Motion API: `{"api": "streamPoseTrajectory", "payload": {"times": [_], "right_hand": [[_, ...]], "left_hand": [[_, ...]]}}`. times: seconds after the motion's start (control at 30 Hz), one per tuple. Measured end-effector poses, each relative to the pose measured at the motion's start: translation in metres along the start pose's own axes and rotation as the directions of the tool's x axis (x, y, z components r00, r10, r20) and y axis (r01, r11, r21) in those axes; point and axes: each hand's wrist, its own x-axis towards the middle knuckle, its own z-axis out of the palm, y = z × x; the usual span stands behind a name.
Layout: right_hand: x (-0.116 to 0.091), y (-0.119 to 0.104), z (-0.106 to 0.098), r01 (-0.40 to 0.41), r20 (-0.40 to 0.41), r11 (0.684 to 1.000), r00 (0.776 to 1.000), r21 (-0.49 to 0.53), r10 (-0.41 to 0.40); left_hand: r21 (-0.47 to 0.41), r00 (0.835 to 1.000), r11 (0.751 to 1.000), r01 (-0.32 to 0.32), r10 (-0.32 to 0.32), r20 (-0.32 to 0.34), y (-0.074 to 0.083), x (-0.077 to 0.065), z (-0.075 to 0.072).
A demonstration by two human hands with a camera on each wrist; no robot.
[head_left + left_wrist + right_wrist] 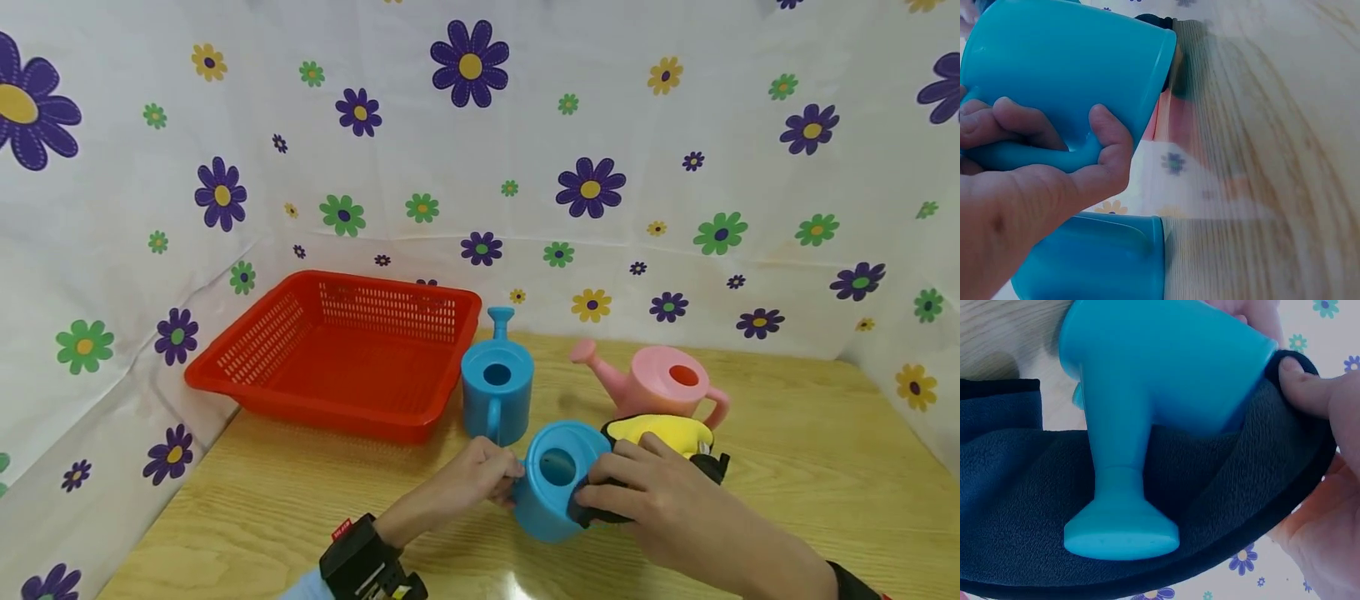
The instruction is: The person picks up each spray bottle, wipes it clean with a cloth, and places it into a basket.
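Note:
My left hand (476,475) grips the handle of a blue watering can (542,512), which leans to one side just over the table or touching it; I cannot tell which. In the left wrist view the fingers (1025,122) curl round its handle (1035,157). My right hand (667,508) pinches the edge of a dark fleecy cloth (1022,494), black-trimmed and partly yellow (667,431) in the head view. This cloth lies against the can's spout side. The spout (1116,431), with its flared end, crosses in front of the cloth in the right wrist view.
A second blue watering can (476,408) stands behind, beside a red slotted basket (315,402) at the left. Behind the cloth is a pink watering can (663,375), its spout toward the left. A flower-printed sheet (510,125) hangs along the table's back.

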Motion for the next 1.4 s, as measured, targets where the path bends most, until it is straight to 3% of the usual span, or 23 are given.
{"api": "streamPoseTrajectory", "payload": {"times": [0.23, 0.47, 0.73, 0.97, 1.13, 1.27, 1.4], "right_hand": [[-0.01, 0.002, -0.005, 0.005, -0.014, 1.0, 1.0, -0.009, -0.006], [-0.014, 0.005, -0.003, -0.017, -0.079, 1.0, 0.997, -0.01, 0.016], [-0.014, 0.013, -0.002, -0.094, -0.13, 0.995, 0.987, -0.02, 0.091], [-0.009, 0.014, -0.002, -0.146, -0.188, 0.989, 0.972, 0.0, 0.143], [-0.009, 0.013, -0.001, -0.122, -0.213, 0.993, 0.969, 0.008, 0.121], [-0.011, 0.009, -0.004, -0.128, -0.176, 0.991, 0.976, 0.023, 0.13], [-0.012, 0.007, -0.004, -0.06, -0.17, 0.996, 0.983, 0.063, 0.07]], "left_hand": [[0.057, 0.996, 0.996, -0.075, 0.071, 0.056, 0.0, 0.002, -0.002], [0.078, 0.99, 0.995, -0.07, 0.059, 0.129, -0.003, -0.004, -0.001], [0.083, 0.969, 0.99, -0.112, 0.09, 0.231, -0.003, -0.004, 0.004], [0.09, 0.968, 0.986, -0.142, 0.119, 0.223, 0.001, -0.002, 0.004], [0.12, 0.977, 0.984, -0.129, 0.106, 0.184, 0.002, -0.003, 0.003], [0.134, 0.985, 0.986, -0.1, 0.079, 0.153, 0.0, -0.003, 0.0], [0.135, 0.987, 0.986, -0.101, 0.082, 0.14, -0.002, -0.003, -0.003]]}}
